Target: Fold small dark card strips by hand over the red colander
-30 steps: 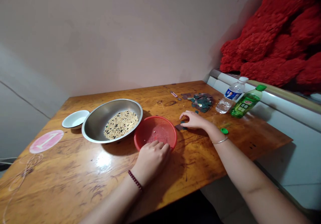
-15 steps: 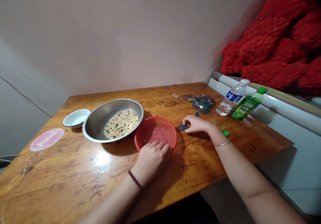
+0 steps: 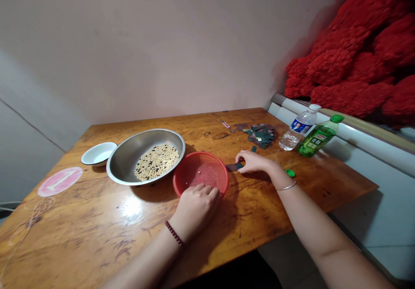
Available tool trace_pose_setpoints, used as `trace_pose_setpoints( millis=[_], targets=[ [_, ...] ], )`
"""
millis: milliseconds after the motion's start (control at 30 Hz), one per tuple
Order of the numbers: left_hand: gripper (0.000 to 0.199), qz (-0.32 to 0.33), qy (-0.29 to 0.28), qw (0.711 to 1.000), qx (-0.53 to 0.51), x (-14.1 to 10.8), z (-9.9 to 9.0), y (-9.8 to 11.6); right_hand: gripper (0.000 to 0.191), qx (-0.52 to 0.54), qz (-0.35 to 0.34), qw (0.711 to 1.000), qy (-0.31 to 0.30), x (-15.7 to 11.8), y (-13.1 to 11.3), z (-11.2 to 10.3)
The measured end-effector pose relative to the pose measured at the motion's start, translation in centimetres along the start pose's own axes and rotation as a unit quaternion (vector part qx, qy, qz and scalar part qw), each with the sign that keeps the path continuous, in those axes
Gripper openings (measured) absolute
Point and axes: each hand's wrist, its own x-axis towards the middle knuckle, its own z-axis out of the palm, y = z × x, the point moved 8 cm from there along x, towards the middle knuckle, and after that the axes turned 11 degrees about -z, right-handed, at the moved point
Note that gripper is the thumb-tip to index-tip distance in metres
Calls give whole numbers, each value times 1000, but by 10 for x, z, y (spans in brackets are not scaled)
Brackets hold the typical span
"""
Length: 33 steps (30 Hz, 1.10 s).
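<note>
My left hand (image 3: pixel 197 204) lies over the near rim of a red plastic sieve basket (image 3: pixel 212 174), its fingers curled inside and closed on the rim. A few pale beans lie in the basket. To the right of it, my right hand (image 3: pixel 253 162) has thumb and forefinger bent round a small dark green flat piece (image 3: pixel 240 166) on the table. A brownish flat piece (image 3: pixel 231 167) lies against that one, between hand and basket. Left of the basket stands a wide steel bowl (image 3: pixel 125 174) with pale and dark beans (image 3: pixel 157 161) in it.
Behind my right hand is a heap of dark flat pieces (image 3: pixel 262 135), with a pink cutter (image 3: pixel 226 125) further left. Two bottles, a clear one (image 3: pixel 296 129) and a green one (image 3: pixel 319 137), stand right. A white bowl (image 3: pixel 99 153) and pink disc (image 3: pixel 60 181) are left.
My right hand's fingers have shifted slightly over the dark green piece, which shows a little lower. My left hand stays on the basket rim.
</note>
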Motion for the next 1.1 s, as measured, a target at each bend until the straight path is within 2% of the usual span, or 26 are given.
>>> trace_pose_setpoints(
  millis=[200, 400, 533, 667, 767, 900, 1100],
  targets=[
    [18, 0, 9, 1000, -1, 0, -1, 0, 27, 31, 1, 1000, 5, -2, -7, -4],
    [18, 1, 27, 1000, 0, -1, -3, 0, 40, 96, 11, 995, -3, -4, -6, -2],
    [17, 2, 25, 1000, 2, -1, -2, 0, 48, 138, 16, 990, 18, -3, -2, -3],
    [15, 1, 25, 1000, 0, -1, -4, -1, 31, 177, 17, 983, 41, 1, 1, -9],
    [13, 1, 25, 1000, -4, -2, -5, -1, 28, 155, 22, 983, 101, 4, 5, -24],
    [16, 0, 24, 1000, 1, -2, -4, -1, 26, 72, 52, 976, 197, -3, 17, -42],
    [13, -2, 31, 1000, 2, -3, -3, -2, 41, -20, 59, 980, 187, -6, 24, -31]
  ],
)
